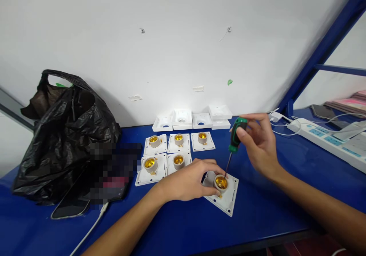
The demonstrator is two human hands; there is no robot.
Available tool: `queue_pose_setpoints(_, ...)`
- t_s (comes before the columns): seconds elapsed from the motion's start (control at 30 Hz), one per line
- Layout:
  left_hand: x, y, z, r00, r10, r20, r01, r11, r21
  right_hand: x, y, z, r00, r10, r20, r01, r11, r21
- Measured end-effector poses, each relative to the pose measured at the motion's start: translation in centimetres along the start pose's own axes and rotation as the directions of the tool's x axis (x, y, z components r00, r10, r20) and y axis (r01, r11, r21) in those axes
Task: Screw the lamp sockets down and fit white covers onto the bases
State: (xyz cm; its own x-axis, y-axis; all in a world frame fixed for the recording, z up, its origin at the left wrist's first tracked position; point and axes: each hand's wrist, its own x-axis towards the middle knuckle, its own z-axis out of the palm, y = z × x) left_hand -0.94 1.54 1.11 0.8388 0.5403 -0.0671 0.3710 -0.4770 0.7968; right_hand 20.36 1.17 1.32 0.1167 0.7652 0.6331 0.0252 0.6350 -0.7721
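Note:
My right hand (pixel 259 141) grips the green and black handle of a screwdriver (pixel 236 136). The shaft slants down, and its tip is at the rim of a brass-lined lamp socket (pixel 221 183) on a white square base plate (pixel 228 200). With thumb and fingers, my left hand (pixel 194 179) pinches the socket's round collar and steadies the plate on the blue table. Several similar plates with sockets, such as one lamp holder (pixel 150 166), lie in two rows beyond my left hand. That hand partly hides the nearest of them.
White square covers (pixel 201 121) are stacked along the wall. A black plastic bag (pixel 68 141) stands at the left, beside phones (pixel 71 200) and a white cable (pixel 90 229). To the right lies a white power strip (pixel 328 137) under a blue metal frame (pixel 320 52).

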Motion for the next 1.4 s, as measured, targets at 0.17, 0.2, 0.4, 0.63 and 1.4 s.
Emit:
queue_pose_setpoints(0.17,-0.1,-0.7,1.0,0.983,0.019,-0.181,0.004,0.992,0.126,2.4,3.4,-2.0,0.972,0.207,0.107,-0.172,0.947,-0.270)
queue_pose_setpoints(0.2,-0.1,-0.8,1.2,0.976,0.037,-0.214,0.003,0.983,0.186,2.7,4.2,-2.5,0.958,0.248,0.147,-0.180,0.913,-0.366)
queue_pose_setpoints(0.4,0.2,-0.5,1.8,0.947,0.195,-0.254,-0.021,0.830,0.557,3.4,6.6,-5.0,0.805,0.481,0.348,0.017,0.567,-0.824)
queue_pose_setpoints(0.63,0.3,0.1,1.6,0.928,0.154,-0.339,0.157,0.665,0.730,3.4,5.5,-6.2,0.770,0.507,0.388,0.138,0.462,-0.876)
queue_pose_setpoints(1.4,-2.6,-3.5,-3.4,0.691,-0.098,-0.716,0.664,0.477,0.575,-1.2,3.1,3.2,0.725,0.481,0.492,0.058,0.670,-0.740)
